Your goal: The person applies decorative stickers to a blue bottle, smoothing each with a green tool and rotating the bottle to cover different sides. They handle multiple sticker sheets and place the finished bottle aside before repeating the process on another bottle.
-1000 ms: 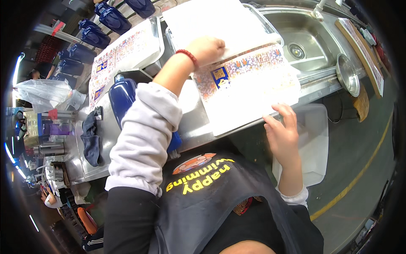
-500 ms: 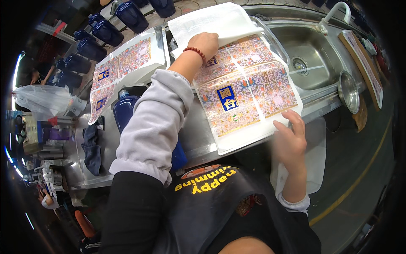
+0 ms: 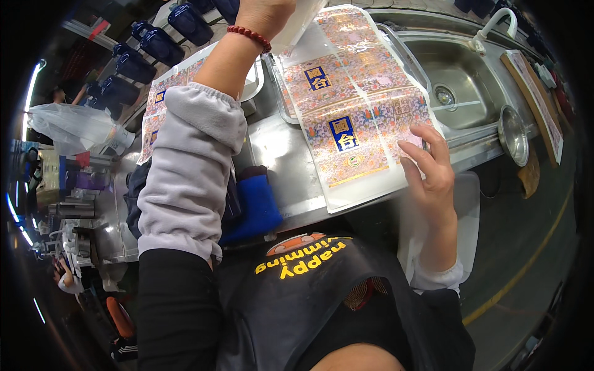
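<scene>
Stainless-steel bench [image 3: 266,148], bright and reflective, with a rectangular sink [image 3: 455,89] set into its right part; a pale curved tap [image 3: 495,28] rises at the sink's far side. At the centre, a floral-patterned sheet [image 3: 346,86] with blue panels and white margins extends toward the near edge, its far part overlying a metal tray [image 3: 416,60] whose rim shows along the right. To the left lies a second patterned sheet [image 3: 176,80], partly hidden by the sleeve. A bright blue item [image 3: 258,198], probably cloth, rests at the near edge; a dark cloth [image 3: 135,201] lies farther left, also partly covered.
</scene>
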The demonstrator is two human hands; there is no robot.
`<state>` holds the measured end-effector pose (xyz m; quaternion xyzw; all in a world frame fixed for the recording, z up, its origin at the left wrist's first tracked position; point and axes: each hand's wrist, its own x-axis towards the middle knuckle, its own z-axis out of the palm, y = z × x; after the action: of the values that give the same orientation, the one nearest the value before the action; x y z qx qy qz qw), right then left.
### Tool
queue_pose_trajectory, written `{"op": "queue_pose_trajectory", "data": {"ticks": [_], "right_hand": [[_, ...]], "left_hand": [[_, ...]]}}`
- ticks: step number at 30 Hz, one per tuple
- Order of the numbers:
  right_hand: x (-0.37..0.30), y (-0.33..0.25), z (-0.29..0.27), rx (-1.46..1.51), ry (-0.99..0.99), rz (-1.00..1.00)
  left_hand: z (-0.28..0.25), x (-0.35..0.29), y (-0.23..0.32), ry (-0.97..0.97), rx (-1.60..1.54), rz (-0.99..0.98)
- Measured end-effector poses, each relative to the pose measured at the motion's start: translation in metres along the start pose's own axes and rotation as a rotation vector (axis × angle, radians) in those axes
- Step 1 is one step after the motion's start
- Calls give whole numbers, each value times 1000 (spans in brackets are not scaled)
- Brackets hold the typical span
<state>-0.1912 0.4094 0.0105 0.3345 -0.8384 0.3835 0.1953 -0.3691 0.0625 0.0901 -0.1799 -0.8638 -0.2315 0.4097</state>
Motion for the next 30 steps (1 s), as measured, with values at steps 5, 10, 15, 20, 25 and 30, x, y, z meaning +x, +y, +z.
{"op": "queue_pose_trajectory", "data": {"ticks": [5, 10, 15, 20, 25, 30], "right_hand": [[3, -1, 4, 32, -9, -27], [4, -1, 9, 292, -1, 111], [8, 1, 7, 1203, 112, 426], [-40, -3, -19, 1126, 507, 509], [-152, -12, -62, 1045, 1008, 894], [-273, 50, -127, 938, 1220, 1063]], "left_hand": [[-16, 11, 23, 76, -51, -12], [-24, 12, 56, 50, -101, 27], [-3, -20, 136, -117, 29, 113], [35, -94, 249, -132, -227, 463], [60, -160, 326, -298, -439, 639], [48, -193, 340, -496, -656, 699]]}}
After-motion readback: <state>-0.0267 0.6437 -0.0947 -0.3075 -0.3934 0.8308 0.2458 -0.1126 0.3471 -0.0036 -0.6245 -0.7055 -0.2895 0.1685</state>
